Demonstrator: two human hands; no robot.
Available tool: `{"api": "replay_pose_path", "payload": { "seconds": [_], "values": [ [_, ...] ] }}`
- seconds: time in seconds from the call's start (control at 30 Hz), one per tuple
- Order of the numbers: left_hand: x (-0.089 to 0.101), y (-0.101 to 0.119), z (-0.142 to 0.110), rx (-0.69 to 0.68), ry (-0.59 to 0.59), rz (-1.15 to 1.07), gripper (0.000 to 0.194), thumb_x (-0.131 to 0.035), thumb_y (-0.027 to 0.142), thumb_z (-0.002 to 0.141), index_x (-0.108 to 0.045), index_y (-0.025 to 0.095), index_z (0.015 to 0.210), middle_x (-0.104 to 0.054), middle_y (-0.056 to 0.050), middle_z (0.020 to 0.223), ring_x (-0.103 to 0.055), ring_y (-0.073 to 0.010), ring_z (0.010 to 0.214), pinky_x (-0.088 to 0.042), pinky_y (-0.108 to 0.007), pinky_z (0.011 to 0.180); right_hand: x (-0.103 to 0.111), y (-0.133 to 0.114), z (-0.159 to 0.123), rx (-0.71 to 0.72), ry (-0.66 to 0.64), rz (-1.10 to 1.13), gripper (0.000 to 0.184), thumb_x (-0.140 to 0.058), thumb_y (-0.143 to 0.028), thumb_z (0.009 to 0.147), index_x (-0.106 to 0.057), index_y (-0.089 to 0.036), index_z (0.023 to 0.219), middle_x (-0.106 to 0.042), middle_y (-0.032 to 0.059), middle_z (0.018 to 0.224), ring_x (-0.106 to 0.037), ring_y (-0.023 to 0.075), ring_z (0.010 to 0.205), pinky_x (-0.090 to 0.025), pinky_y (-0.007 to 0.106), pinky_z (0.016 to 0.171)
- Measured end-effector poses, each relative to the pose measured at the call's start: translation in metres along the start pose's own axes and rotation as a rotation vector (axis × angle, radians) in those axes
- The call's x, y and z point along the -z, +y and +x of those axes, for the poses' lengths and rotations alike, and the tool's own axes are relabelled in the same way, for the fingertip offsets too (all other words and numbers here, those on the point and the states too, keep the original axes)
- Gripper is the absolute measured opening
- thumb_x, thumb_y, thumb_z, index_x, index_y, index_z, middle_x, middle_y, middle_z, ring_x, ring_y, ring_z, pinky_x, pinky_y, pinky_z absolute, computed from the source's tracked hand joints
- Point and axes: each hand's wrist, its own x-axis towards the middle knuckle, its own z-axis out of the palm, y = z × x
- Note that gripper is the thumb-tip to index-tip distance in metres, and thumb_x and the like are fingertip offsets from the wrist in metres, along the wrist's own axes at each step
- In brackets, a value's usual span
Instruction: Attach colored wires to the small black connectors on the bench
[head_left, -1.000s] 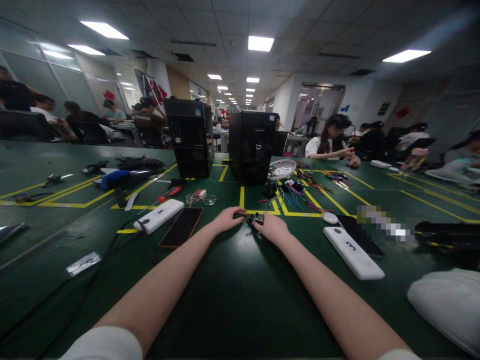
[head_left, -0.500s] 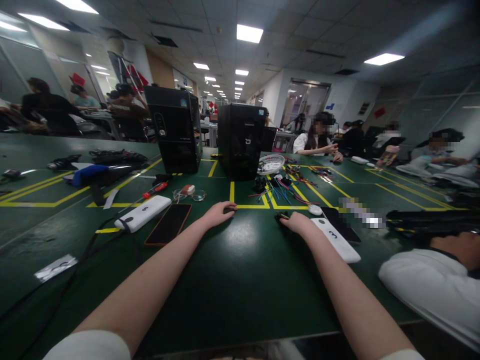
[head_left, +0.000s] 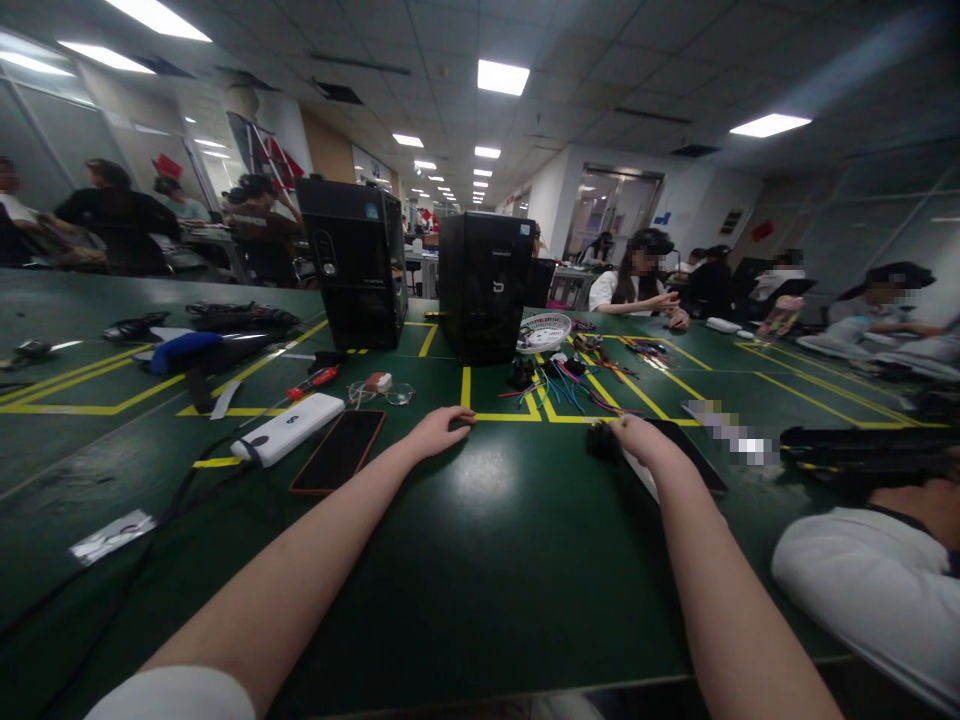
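My left hand (head_left: 444, 430) lies on the green table (head_left: 495, 570), thumb and fingers apart, with nothing in it. It is nearest to a black phone with an orange edge (head_left: 339, 455). My right hand (head_left: 639, 438) is closed at the near side of the yellow tape. A small black object (head_left: 600, 440) sticks out from its fingertips, too blurred to name. Under that hand and forearm a white power bank (head_left: 640, 472) is partly hidden, with a dark phone (head_left: 694, 455) beside it. Loose coloured wires (head_left: 559, 385) lie beyond the hand.
Two black computer towers (head_left: 352, 270) stand at the back. A white basket (head_left: 545, 330) is right of them. Glasses (head_left: 394, 393), a red screwdriver (head_left: 313, 382), a white power bank (head_left: 289, 430) and black cables lie at left. A neighbour's white sleeve (head_left: 862, 560) is at right.
My right hand has moved to the right with the small black object, now covering more of the white power bank. My left hand has stayed on the table in the same pose.
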Motion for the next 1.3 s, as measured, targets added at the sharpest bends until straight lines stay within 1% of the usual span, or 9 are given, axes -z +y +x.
{"api": "replay_pose_path", "payload": {
  "seconds": [0.13,0.27,0.37,0.5,0.6,0.73,0.93,1.17,1.3],
  "values": [
    [0.002,-0.003,0.001,0.004,0.002,-0.002,0.034,-0.052,0.024,0.077,-0.056,0.017,0.110,-0.064,-0.004,0.106,-0.056,-0.0190,0.103,-0.039,-0.032,0.095,0.007,0.003,0.004,0.047,-0.007,-0.035,0.034,-0.034,-0.023,0.086,-0.062,-0.010,0.099,-0.064,0.0129,0.096,-0.060,0.0164,0.079,-0.041,0.022,0.065],
    [0.003,-0.002,0.002,0.016,0.000,0.003,0.033,-0.052,0.026,0.078,-0.057,0.018,0.109,-0.064,-0.004,0.106,-0.056,-0.0192,0.103,-0.040,-0.032,0.094,0.007,0.002,0.007,0.059,0.073,-0.073,0.034,-0.037,-0.028,0.085,-0.063,-0.010,0.095,-0.064,0.0140,0.095,-0.059,0.0203,0.086,-0.039,0.024,0.064],
    [0.003,-0.002,0.001,0.011,-0.001,0.006,0.033,-0.052,0.026,0.078,-0.056,0.019,0.110,-0.064,-0.003,0.107,-0.056,-0.0190,0.103,-0.039,-0.032,0.094,0.006,0.001,0.007,0.055,0.060,-0.111,0.034,-0.037,-0.029,0.085,-0.064,-0.008,0.091,-0.065,0.0161,0.092,-0.060,0.0208,0.085,-0.040,0.024,0.064],
    [0.004,-0.003,0.001,0.014,0.000,0.014,0.033,-0.052,0.025,0.078,-0.057,0.019,0.109,-0.064,-0.003,0.107,-0.055,-0.0188,0.104,-0.039,-0.032,0.095,0.006,0.006,0.008,0.031,0.010,-0.041,0.031,-0.037,-0.023,0.083,-0.065,-0.008,0.087,-0.066,0.0144,0.078,-0.062,0.0163,0.064,-0.040,0.023,0.059],
    [0.005,-0.005,0.000,0.014,-0.002,0.015,0.033,-0.052,0.025,0.078,-0.057,0.019,0.110,-0.063,-0.003,0.108,-0.054,-0.0190,0.105,-0.039,-0.032,0.095,0.005,0.010,0.012,0.022,-0.019,0.082,0.026,-0.043,-0.022,0.079,-0.063,-0.008,0.090,-0.066,0.0101,0.071,-0.057,0.0123,0.048,-0.040,0.022,0.052],
    [0.007,-0.005,-0.001,0.012,-0.001,0.015,0.034,-0.052,0.024,0.078,-0.056,0.018,0.111,-0.063,-0.004,0.108,-0.054,-0.0194,0.105,-0.038,-0.032,0.095,0.003,0.010,0.014,0.077,-0.040,0.146,0.024,-0.048,-0.020,0.075,-0.063,-0.009,0.090,-0.064,0.0067,0.063,-0.056,0.0108,0.045,-0.039,0.020,0.048],
    [0.008,-0.006,0.000,0.003,0.006,0.019,0.033,-0.053,0.023,0.077,-0.057,0.018,0.110,-0.063,-0.004,0.108,-0.054,-0.0190,0.105,-0.039,-0.032,0.095,0.003,0.005,0.010,0.135,-0.029,0.116,0.021,-0.048,-0.017,0.071,-0.064,-0.009,0.082,-0.063,0.0068,0.060,-0.056,0.0112,0.048,-0.037,0.019,0.046],
    [0.007,-0.007,-0.001,-0.001,0.010,0.019,0.034,-0.053,0.023,0.077,-0.056,0.019,0.111,-0.063,-0.004,0.108,-0.055,-0.0190,0.104,-0.039,-0.032,0.095,0.005,0.003,0.008,0.127,-0.034,0.157,0.022,-0.048,-0.017,0.072,-0.063,-0.008,0.086,-0.062,0.0069,0.061,-0.055,0.0111,0.048,-0.038,0.019,0.046],
    [0.008,-0.007,-0.001,0.003,0.008,0.014,0.034,-0.052,0.024,0.077,-0.056,0.018,0.111,-0.063,-0.004,0.108,-0.055,-0.0192,0.104,-0.039,-0.032,0.095,0.006,0.000,0.005,0.100,-0.045,0.207,0.032,-0.047,-0.016,0.073,-0.059,-0.008,0.102,-0.061,0.0056,0.060,-0.054,0.0113,0.049,-0.039,0.019,0.044]
  ]
}}
